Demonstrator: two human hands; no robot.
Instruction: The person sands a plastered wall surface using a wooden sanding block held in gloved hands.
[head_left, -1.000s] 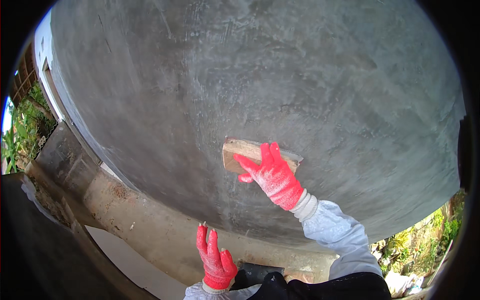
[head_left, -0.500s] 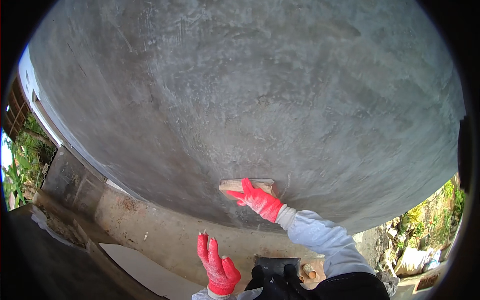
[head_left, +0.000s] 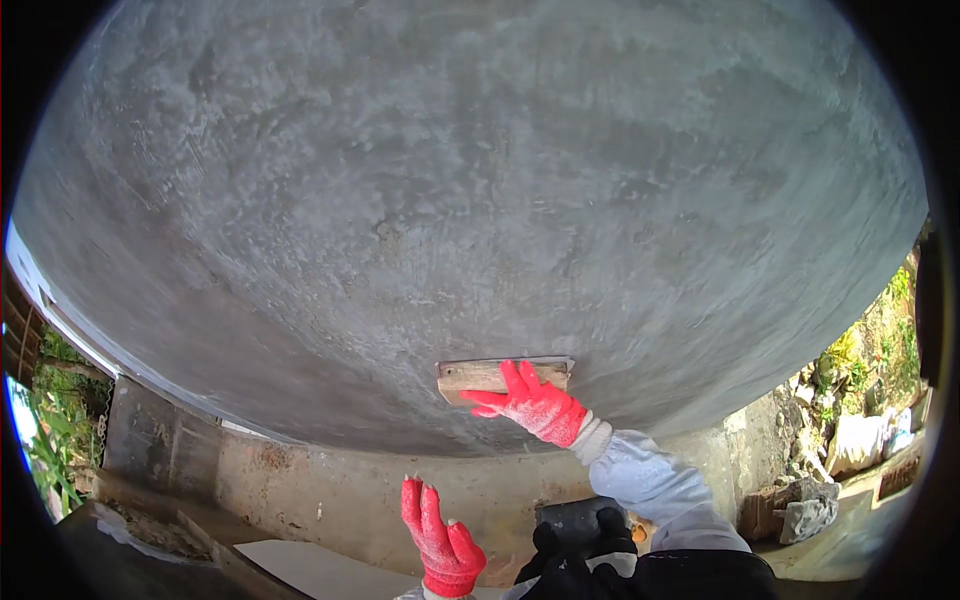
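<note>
My right hand [head_left: 541, 405], in a red-coated glove with a pale cuff, is closed over a wooden sanding block [head_left: 475, 377]. The block is flat and oblong, with a thin dark grey edge along its far side. It lies against the grey plastered wall [head_left: 480, 230], low down and near the middle of the view. Some of the block is hidden under my fingers. To the lower left, my left hand [head_left: 442, 545] is in a matching red glove, fingers raised and apart. It holds nothing and stays off the wall.
A worn concrete floor [head_left: 290, 490] runs along the wall's foot. A white board [head_left: 320, 568] lies at the lower left, and a dark bucket-like object [head_left: 575, 520] stands by my feet. At the right are a grey rock [head_left: 810, 512] and rubble; plants [head_left: 58, 440] show at the far left.
My view has shifted, bringing more of the floor at right into sight. The sanding block now lies squarer and slightly further right, with my right hand still on it. My left hand remains raised.
</note>
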